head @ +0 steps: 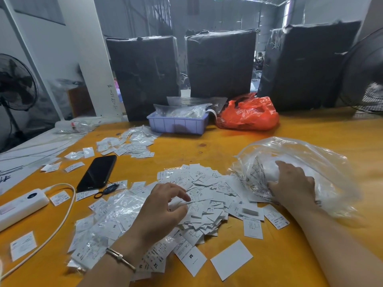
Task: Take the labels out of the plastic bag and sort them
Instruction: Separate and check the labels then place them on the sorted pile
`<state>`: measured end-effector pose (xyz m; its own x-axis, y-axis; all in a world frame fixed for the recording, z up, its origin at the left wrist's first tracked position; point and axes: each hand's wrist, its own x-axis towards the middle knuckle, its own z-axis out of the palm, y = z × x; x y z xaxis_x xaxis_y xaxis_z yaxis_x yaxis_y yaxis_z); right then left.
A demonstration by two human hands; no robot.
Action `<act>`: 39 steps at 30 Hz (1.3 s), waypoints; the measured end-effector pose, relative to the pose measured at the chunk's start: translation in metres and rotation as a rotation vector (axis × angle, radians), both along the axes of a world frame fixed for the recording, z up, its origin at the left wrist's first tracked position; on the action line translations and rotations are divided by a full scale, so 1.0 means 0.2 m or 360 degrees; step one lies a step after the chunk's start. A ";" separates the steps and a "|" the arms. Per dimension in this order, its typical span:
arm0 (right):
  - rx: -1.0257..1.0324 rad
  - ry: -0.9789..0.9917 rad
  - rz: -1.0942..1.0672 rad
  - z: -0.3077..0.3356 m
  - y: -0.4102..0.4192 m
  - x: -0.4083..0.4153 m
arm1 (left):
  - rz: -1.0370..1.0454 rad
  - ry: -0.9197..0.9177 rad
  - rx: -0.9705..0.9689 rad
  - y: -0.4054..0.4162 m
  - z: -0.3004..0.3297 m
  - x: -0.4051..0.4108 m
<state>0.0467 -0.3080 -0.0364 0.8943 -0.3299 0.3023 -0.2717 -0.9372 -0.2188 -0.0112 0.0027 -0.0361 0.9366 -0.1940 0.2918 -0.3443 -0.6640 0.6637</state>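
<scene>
2 hands work over a yellow counter (pixel 248 141) in the head view, the only view given. The left hand (pixel 163 206), with a bracelet (pixel 121 258) on its wrist, hovers over the big loose heap of white labels (pixel 207 195) in the middle of the counter toward its near edge, fingers curled and pinching 1 label at the fingertips. The right hand (pixel 294 183) reaches into the mouth of the clear plastic bag (pixel 300 158), which lies crumpled toward the right edge, just beside the heap; its fingers are bent down over labels at the bag's opening, and whether they actually grip any cannot be told through the film. Some labels in the heap show size letters such as S, M and XL. A smaller scatter of labels in clear sleeves (pixel 132 141) lies farther back on the left. A black phone (pixel 97 172) lies left of the heap, and a white power strip (pixel 20 204) with its cable (pixel 62 220) sits near the left edge. Toward the far edge stand a lilac tray (pixel 178 125) holding clear packets and, touching its right side, a crumpled red bag (pixel 248 114). 3 black wrapped bales (pixel 219 65) stand upright behind the far edge.
</scene>
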 end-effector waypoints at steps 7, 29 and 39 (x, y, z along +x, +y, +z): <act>0.0004 -0.0231 0.0032 -0.01 -0.01 0.00 | 0.0038 0.0001 0.0000 0.00 -0.01 0.01; 0.0482 -0.0731 0.0227 0.01 -0.01 -0.05 | 0.0017 0.0022 -0.0008 0.01 0.00 0.00; 0.1879 -0.1065 0.0559 0.13 0.10 -0.15 | 0.0026 0.0043 -0.0020 0.00 0.00 0.00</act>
